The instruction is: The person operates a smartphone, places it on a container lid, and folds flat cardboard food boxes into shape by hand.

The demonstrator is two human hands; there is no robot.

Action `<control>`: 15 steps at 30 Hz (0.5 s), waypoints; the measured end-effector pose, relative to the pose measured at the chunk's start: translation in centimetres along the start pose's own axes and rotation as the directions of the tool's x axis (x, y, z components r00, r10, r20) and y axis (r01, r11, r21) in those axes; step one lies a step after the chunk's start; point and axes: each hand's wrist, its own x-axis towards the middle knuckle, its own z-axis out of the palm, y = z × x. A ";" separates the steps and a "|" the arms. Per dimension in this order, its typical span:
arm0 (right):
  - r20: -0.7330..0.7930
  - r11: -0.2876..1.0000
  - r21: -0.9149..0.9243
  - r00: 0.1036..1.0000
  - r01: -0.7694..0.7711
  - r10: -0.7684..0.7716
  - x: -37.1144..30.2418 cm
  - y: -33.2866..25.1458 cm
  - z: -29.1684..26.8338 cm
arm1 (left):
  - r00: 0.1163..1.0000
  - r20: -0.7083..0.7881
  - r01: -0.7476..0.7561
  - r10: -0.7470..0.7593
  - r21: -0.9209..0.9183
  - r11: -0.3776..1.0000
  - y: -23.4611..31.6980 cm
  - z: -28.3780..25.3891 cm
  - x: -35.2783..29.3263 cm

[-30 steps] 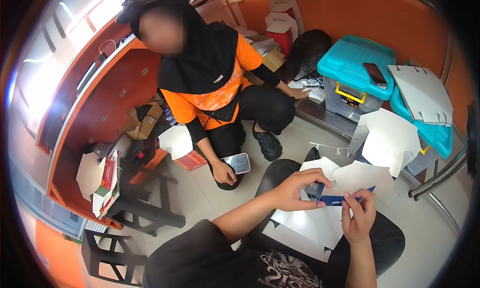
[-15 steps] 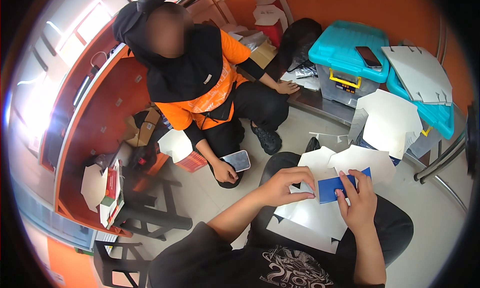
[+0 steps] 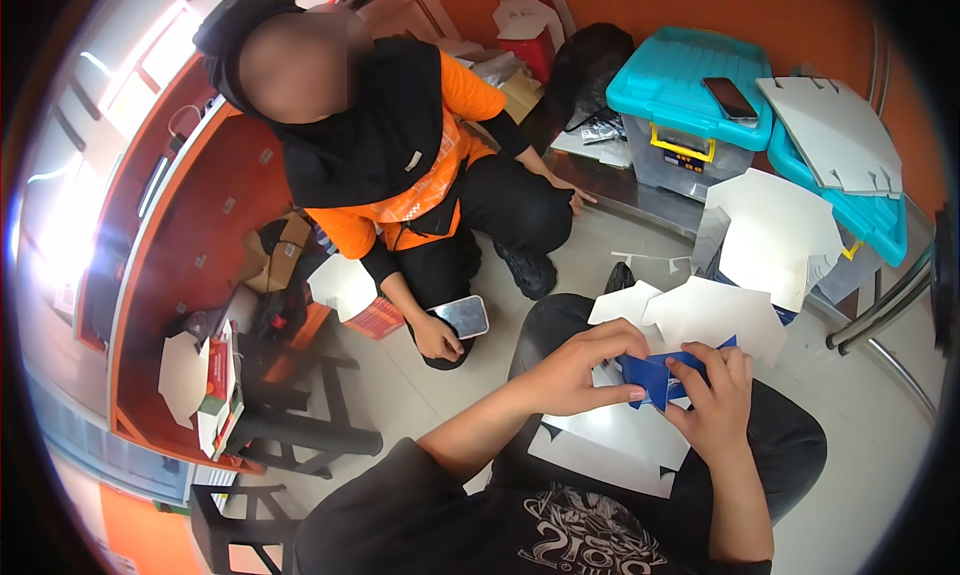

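Over my lap, both hands work on a cardboard food box (image 3: 647, 377), blue outside and white inside, partly folded. My left hand (image 3: 590, 370) pinches a blue panel at its left, thumb in front and fingers behind. My right hand (image 3: 716, 387) grips the same box on the right, fingers bent over the blue edge. White octagonal flaps (image 3: 718, 313) spread out beyond my hands. Beneath them, a flat white cardboard sheet (image 3: 600, 458) lies across my legs. Part of the box's fold is hidden behind my fingers.
A person in an orange shirt (image 3: 405, 200) crouches opposite, one hand by a phone (image 3: 462, 317). Stacked white-and-blue boxes (image 3: 770, 230) stand at the right, near teal-lidded bins (image 3: 690, 75). Flat white blanks (image 3: 835, 135) lie on one bin. A black stool (image 3: 300, 425) is at left.
The blue panel has been bent into a corner between my hands. My left fingers have moved right onto it, closer to my right hand. The view has shifted slightly.
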 end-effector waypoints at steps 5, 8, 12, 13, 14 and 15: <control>-0.124 0.990 -0.127 0.989 0.063 -0.078 0.1 -0.3 0.0 | 0.987 0.039 0.153 -0.157 0.096 0.983 1.1 0.1 0.1; -0.120 0.992 -0.108 0.990 0.064 -0.077 0.3 -0.6 -0.3 | 0.987 -0.012 0.158 -0.159 -0.020 0.987 0.5 0.7 -0.2; -0.125 0.999 -0.053 0.992 -0.011 0.004 -0.1 -0.2 0.7 | 0.968 -0.146 0.179 -0.203 -0.164 0.970 -0.8 1.7 -0.4; -0.148 1.000 -0.017 0.989 -0.011 0.009 0.1 0.1 0.8 | 0.962 -0.173 0.180 -0.212 -0.182 0.967 -0.9 1.8 0.0; -0.168 1.000 0.017 0.985 -0.020 0.022 -0.1 0.2 0.8 | 0.955 -0.204 0.189 -0.215 -0.140 0.972 -1.2 1.8 -0.1; -0.170 0.999 0.027 0.985 -0.017 0.022 0.1 0.1 0.7 | 0.943 -0.220 0.202 -0.251 -0.223 0.954 -1.3 1.9 -0.2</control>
